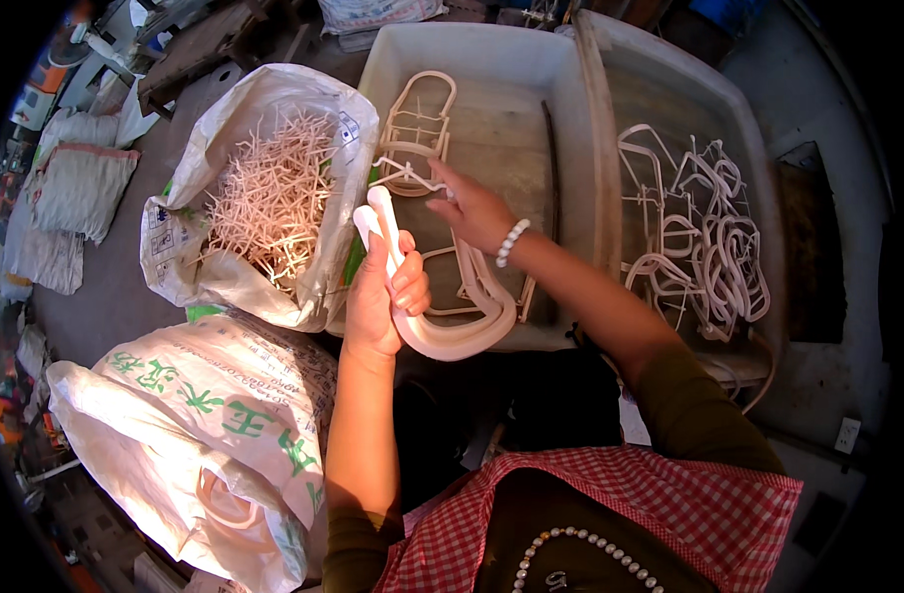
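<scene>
My left hand (pixel 387 287) is closed around one end of a stack of pale pink U-shaped plastic pieces (pixel 457 341), whose curved bend hangs toward my right. Just above it, my right hand (pixel 476 212) reaches across with a thin zigzag plastic sprue (pixel 407 174) at its fingers; the exact grip is partly hidden. The sprue points toward a white woven sack (pixel 200 252) heaped with thin pink sprue scraps (pixel 274 193). Beneath my hands, more looped plastic pieces (pixel 422 104) lie in the middle tub (pixel 516 74).
A right-hand tub (pixel 669 94) contains a tangled pile of plastic loops and frames (pixel 724 237). At the lower left stands another woven sack (pixel 175 395) with a curved plastic piece (pixel 224 499) inside. A dark rod (pixel 553 168) leans in the middle tub. Filled sacks (pixel 81 188) stand at far left.
</scene>
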Action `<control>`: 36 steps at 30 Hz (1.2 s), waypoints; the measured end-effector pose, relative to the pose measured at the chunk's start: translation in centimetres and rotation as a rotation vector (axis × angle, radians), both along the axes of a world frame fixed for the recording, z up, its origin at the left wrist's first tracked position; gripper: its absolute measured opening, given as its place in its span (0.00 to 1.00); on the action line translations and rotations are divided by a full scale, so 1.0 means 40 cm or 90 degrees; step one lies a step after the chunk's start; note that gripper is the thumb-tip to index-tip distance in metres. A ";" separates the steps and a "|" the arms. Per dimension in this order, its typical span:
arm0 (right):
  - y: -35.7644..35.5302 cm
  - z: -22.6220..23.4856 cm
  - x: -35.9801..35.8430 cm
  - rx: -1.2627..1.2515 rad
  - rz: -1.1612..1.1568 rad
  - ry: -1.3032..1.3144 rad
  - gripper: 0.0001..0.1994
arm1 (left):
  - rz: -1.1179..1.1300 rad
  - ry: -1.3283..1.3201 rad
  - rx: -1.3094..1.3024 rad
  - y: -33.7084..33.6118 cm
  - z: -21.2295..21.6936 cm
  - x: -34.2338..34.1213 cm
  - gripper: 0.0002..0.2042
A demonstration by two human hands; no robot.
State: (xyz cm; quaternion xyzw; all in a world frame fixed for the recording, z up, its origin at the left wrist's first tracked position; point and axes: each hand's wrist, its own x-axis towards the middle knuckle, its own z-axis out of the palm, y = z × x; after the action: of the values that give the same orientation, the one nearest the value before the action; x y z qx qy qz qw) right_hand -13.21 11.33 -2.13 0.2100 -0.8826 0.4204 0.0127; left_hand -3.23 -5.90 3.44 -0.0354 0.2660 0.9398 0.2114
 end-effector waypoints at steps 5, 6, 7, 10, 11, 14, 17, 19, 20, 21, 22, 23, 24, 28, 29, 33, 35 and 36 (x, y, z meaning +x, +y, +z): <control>-0.032 0.003 -0.003 0.057 -0.098 0.162 0.09 | -0.062 0.051 -0.356 0.045 0.026 0.031 0.13; -0.035 -0.009 -0.015 0.106 -0.100 0.232 0.10 | -0.094 0.071 -0.415 0.059 0.018 0.038 0.13; -0.041 -0.014 -0.021 0.082 -0.110 0.209 0.10 | -0.115 0.090 -0.505 0.072 0.015 0.047 0.14; -0.052 -0.014 -0.012 -0.210 -0.103 0.038 0.09 | -0.121 0.300 -0.750 0.098 -0.023 0.067 0.17; -0.064 -0.010 -0.005 -0.434 -0.120 -0.090 0.08 | -0.130 0.333 -0.761 0.101 -0.023 0.071 0.16; -0.009 0.012 -0.033 -0.834 -0.223 -0.519 0.06 | -0.174 0.431 -0.821 0.096 -0.005 0.080 0.15; 0.063 0.013 -0.062 -0.847 -0.273 -0.677 0.07 | -0.244 0.502 -0.895 0.094 0.018 0.082 0.14; 0.058 0.010 -0.069 -0.822 -0.235 -0.716 0.07 | -0.268 0.507 -0.891 0.086 0.024 0.087 0.14; 0.057 0.007 -0.077 -0.810 -0.219 -0.733 0.07 | -0.282 0.541 -0.913 0.092 0.025 0.091 0.13; 0.057 0.001 -0.094 -0.819 -0.209 -0.759 0.07 | -0.294 0.577 -0.935 0.098 0.025 0.096 0.13; 0.064 -0.007 -0.101 -0.857 -0.213 -0.775 0.07 | -0.306 0.614 -0.955 0.103 0.022 0.102 0.12; 0.067 -0.010 -0.114 -0.895 -0.208 -0.788 0.07 | -0.275 0.619 -0.975 0.104 0.021 0.104 0.12; 0.074 -0.016 -0.121 -0.934 -0.203 -0.801 0.07 | -0.244 0.625 -0.993 0.105 0.019 0.107 0.11; 0.032 -0.013 -0.062 -0.889 -0.149 -0.598 0.07 | -0.109 0.599 -1.055 0.098 -0.020 0.083 0.11; 0.020 0.009 -0.047 -0.794 -0.183 -0.570 0.06 | -0.121 0.605 -1.130 0.102 -0.029 0.078 0.11; -0.005 0.062 -0.017 -0.569 -0.195 -0.481 0.06 | -0.100 0.583 -1.284 0.111 -0.078 0.079 0.13; -0.006 0.084 -0.014 -0.717 -0.201 -0.536 0.07 | -0.081 0.589 -1.288 0.120 -0.090 0.079 0.13; -0.006 0.090 -0.014 -0.791 -0.204 -0.562 0.07 | -0.071 0.592 -1.289 0.123 -0.093 0.078 0.13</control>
State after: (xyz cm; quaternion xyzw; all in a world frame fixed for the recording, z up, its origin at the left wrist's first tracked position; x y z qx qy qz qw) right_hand -13.76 11.08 1.49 -0.1522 -0.4284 0.8755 -0.1639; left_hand -0.12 -0.99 -0.27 0.1762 0.9638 0.1999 0.0069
